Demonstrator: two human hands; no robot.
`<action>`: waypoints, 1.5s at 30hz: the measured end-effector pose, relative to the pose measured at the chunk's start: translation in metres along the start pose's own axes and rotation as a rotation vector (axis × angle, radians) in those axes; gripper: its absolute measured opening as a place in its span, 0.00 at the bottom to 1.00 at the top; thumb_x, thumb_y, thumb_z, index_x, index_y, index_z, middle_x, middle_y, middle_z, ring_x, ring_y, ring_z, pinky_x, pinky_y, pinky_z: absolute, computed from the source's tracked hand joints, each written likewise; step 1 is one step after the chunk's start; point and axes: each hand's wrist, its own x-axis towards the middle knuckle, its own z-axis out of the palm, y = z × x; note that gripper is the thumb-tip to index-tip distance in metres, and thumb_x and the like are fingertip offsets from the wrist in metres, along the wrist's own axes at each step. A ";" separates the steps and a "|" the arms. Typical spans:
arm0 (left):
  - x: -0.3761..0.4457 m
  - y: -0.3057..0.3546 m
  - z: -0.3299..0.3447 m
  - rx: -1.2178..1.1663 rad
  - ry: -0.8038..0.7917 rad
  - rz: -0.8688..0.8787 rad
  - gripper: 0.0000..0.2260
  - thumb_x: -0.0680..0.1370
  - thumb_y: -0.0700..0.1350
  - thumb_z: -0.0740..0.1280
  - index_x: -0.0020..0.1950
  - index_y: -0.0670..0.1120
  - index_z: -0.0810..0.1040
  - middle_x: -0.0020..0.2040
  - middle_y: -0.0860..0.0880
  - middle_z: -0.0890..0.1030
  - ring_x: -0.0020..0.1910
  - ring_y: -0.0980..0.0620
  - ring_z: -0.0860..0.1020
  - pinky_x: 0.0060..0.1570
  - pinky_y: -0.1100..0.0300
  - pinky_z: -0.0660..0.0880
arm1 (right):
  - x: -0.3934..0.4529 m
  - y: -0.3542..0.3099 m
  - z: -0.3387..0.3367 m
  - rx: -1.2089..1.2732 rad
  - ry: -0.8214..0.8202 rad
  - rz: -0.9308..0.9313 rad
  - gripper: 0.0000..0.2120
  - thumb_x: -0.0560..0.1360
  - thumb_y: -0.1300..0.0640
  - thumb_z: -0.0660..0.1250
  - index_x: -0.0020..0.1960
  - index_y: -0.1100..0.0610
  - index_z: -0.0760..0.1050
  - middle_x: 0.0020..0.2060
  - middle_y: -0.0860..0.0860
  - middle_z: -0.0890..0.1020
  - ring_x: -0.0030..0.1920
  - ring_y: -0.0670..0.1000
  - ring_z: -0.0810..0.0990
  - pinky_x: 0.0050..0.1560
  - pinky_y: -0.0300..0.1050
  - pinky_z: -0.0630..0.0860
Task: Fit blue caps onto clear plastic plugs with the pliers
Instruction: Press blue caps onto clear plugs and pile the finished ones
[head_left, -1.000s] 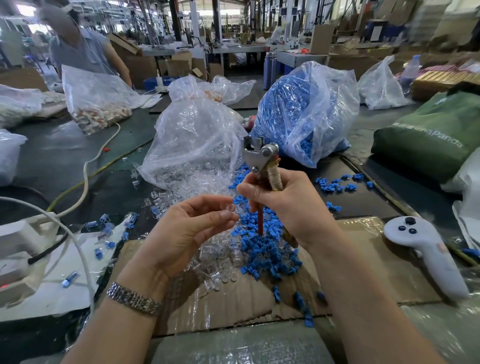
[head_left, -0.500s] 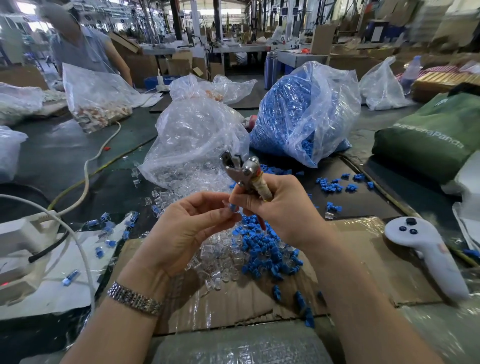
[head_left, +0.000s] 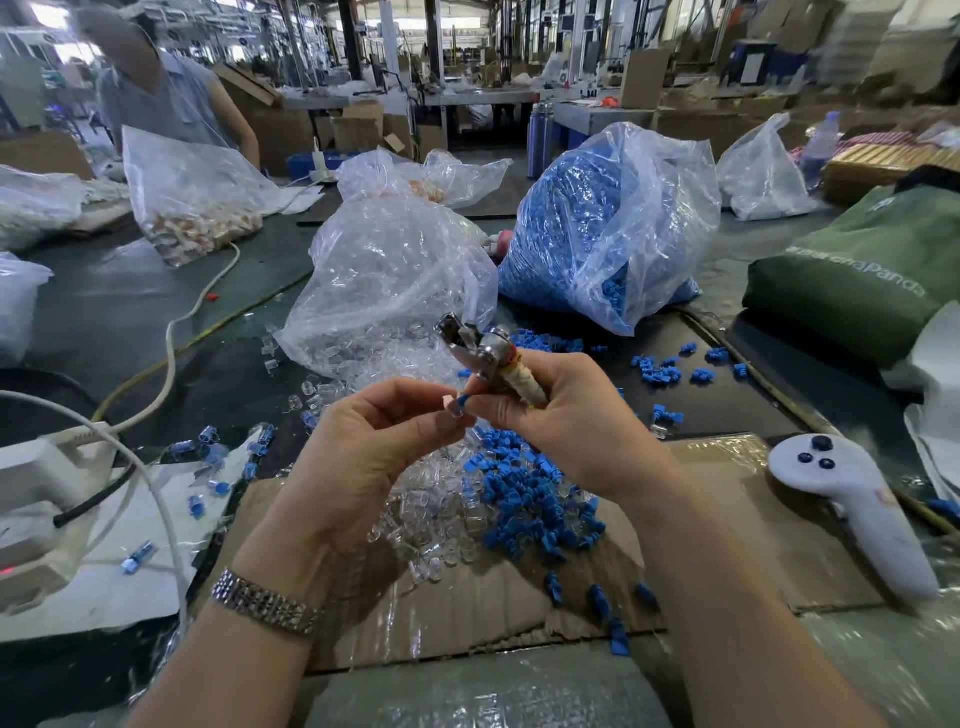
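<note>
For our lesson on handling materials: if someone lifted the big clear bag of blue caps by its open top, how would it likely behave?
The bag of blue caps looks thin and crinkled, so it would probably sag and shift shape rather than hold stiff. Packed nearly full of small pieces, it is likely heavy for such film. Caps already lie spilled on the table beside it, so more may pour out if tipped.

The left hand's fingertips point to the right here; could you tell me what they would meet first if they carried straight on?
Most likely the right hand, which grips the pliers almost fingertip to fingertip with the left hand; depth is hard to judge.
</note>
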 end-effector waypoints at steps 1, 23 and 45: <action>0.000 0.000 -0.001 -0.012 -0.001 -0.007 0.10 0.67 0.38 0.76 0.48 0.43 0.87 0.50 0.39 0.86 0.52 0.44 0.85 0.52 0.58 0.81 | 0.000 0.000 -0.001 -0.001 -0.004 -0.003 0.04 0.75 0.64 0.74 0.47 0.56 0.84 0.41 0.50 0.86 0.42 0.46 0.83 0.51 0.39 0.80; 0.003 0.001 -0.007 -0.123 0.112 0.051 0.12 0.66 0.39 0.78 0.49 0.43 0.87 0.50 0.40 0.86 0.50 0.46 0.86 0.47 0.60 0.81 | -0.009 -0.023 -0.005 0.238 -0.140 0.416 0.18 0.83 0.48 0.63 0.50 0.63 0.80 0.38 0.52 0.83 0.39 0.52 0.84 0.44 0.43 0.83; 0.000 0.004 -0.008 0.134 0.153 0.206 0.10 0.66 0.42 0.77 0.48 0.46 0.88 0.47 0.43 0.87 0.48 0.49 0.86 0.48 0.63 0.81 | -0.013 -0.026 0.030 -0.053 -0.239 0.486 0.30 0.81 0.38 0.62 0.43 0.67 0.78 0.32 0.56 0.80 0.32 0.57 0.83 0.42 0.56 0.82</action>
